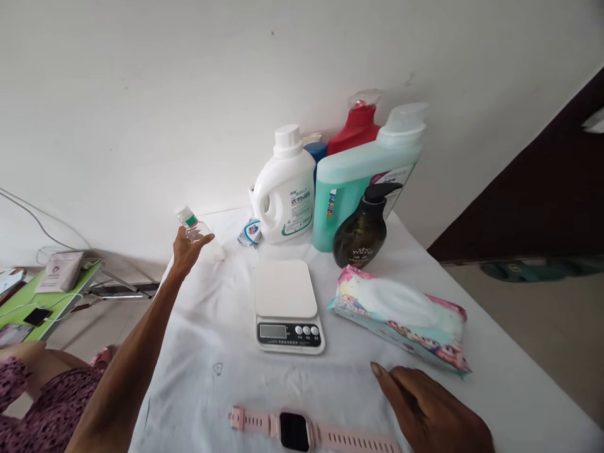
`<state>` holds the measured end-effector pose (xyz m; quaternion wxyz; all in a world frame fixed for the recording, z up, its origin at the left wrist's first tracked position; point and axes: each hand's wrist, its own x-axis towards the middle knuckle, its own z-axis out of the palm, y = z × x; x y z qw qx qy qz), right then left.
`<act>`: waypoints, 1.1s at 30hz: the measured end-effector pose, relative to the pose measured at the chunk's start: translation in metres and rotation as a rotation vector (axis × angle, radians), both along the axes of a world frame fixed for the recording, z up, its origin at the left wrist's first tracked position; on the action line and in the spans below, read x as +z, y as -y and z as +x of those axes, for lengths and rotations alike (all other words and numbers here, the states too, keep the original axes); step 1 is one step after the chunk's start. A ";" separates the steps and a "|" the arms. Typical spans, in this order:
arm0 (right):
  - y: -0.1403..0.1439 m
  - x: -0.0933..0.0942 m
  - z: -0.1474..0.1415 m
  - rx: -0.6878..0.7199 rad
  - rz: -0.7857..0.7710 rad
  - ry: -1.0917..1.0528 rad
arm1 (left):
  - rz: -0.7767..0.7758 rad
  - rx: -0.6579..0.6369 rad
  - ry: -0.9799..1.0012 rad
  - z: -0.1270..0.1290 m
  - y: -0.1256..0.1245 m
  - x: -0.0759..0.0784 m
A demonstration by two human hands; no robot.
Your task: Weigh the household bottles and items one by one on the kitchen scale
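Near the table's back left corner, my left hand [189,248] is closed around a clear bottle [206,234] with a white cap and a green mark. Its cap points to the upper left; I cannot tell whether its lower end touches the cloth. My right hand [425,409] is low at the front right, thumb stretched out and apart from the loosely bent fingers, with nothing visible in it. Left of it lies a pink-strapped smartwatch [295,431]. A white kitchen scale [285,289] with a bare plate sits mid-table. Beyond my right hand is a pack of wipes [401,311].
Along the back stand a white detergent jug [287,189], a green jug [330,189], a red bottle [353,129] and a dark pump bottle [361,233]. A small boxed soap [250,233] lies beside the white jug. Someone sits at left by a green side table [70,299].
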<state>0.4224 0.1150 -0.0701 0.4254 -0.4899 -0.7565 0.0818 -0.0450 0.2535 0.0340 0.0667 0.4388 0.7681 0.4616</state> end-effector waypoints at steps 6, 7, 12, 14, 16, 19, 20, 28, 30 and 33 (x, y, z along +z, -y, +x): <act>0.015 0.031 -0.040 0.265 -0.207 -0.050 | 0.042 -0.179 -0.014 0.037 0.081 0.036; 0.017 0.035 -0.054 0.373 -0.219 -0.019 | 0.043 -0.204 -0.021 0.047 0.089 0.043; 0.010 0.038 -0.128 0.845 -0.346 0.150 | 0.054 -0.396 0.028 0.106 0.107 0.063; 0.001 0.037 -0.149 0.918 -0.467 0.145 | 0.054 -0.457 0.051 0.127 0.107 0.060; -0.006 0.036 -0.159 0.972 -0.574 0.116 | 0.049 -0.502 0.061 0.145 0.104 0.052; -0.007 0.033 -0.160 0.989 -0.652 0.064 | 0.026 -0.545 0.061 0.163 0.096 0.041; -0.005 0.031 -0.158 0.974 -0.664 0.040 | 0.014 -0.549 0.061 0.167 0.093 0.038; -0.010 0.035 -0.146 1.022 -0.830 -0.191 | -0.015 -0.546 0.035 0.182 0.079 0.032; -0.013 0.038 -0.146 1.046 -0.863 -0.204 | -0.021 -0.557 0.034 0.182 0.080 0.032; -0.009 0.038 -0.145 1.036 -0.942 -0.290 | -0.038 -0.589 0.066 0.180 0.082 0.031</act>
